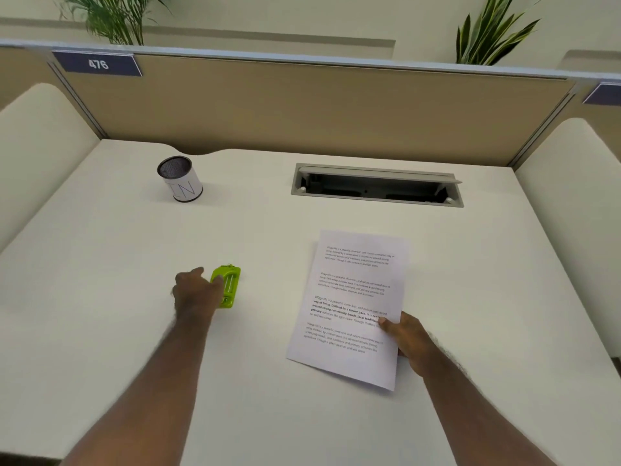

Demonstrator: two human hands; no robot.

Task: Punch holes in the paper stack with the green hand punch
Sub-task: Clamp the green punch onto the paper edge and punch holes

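"476" on partition sign (97, 64); seemingly "IN" on cup (183, 183)

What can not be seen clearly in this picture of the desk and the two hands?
All in the head view:
- Left side of the green punch: covered by the left hand.
- How many sheets the paper stack holds: edges too thin to count.
- Right hand fingers: tucked under the paper.
- Small print on the paper: too small to read.
- Inside of the cup: dark.
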